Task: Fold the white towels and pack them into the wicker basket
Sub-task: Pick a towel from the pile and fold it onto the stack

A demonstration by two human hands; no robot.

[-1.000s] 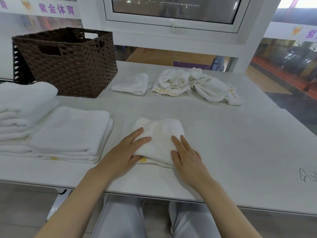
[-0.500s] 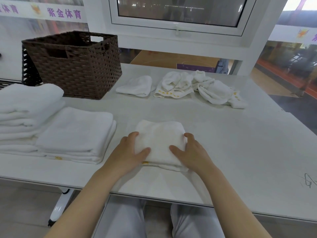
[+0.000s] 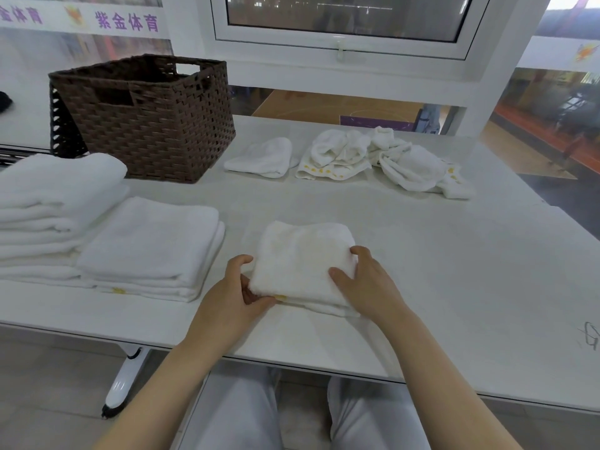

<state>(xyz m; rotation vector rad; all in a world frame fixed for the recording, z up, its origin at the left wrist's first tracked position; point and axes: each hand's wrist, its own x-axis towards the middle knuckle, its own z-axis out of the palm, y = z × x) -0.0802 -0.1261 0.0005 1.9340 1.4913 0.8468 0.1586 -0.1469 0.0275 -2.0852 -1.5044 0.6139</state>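
Hands of the person are both on one small folded white terry towel (image 3: 300,261) lying flat on the pale grey table top (image 3: 454,271), near its front edge. Left hand (image 3: 232,295) grips the towel's near left corner: the fingers curl in under the edge and the thumb sits at the side. Right hand (image 3: 365,284) grips the towel's right edge, thumb pressed on the top face, fingers wrapped round the far right corner. A small yellow mark shows at the towel's lower front edge, between the two hands.

Left of this towel, apart from it, lies a stack of larger folded white towels (image 3: 152,248), and touching that stack on its left a taller pile of folded white towels (image 3: 55,203) runs out of the frame. Behind these piles stands the dark brown woven wicker basket (image 3: 146,121), rectangular, with cut-out handles; its inside is in shadow and its contents cannot be told.

At the far side of the table lie unfolded items: a small loosely folded white towel (image 3: 263,157) just right of the basket, then two crumpled white towels with yellow trim (image 3: 383,159) touching one another.

Behind the table stand a white-framed window (image 3: 344,27) and a glass wall bearing purple lettering (image 3: 126,21).
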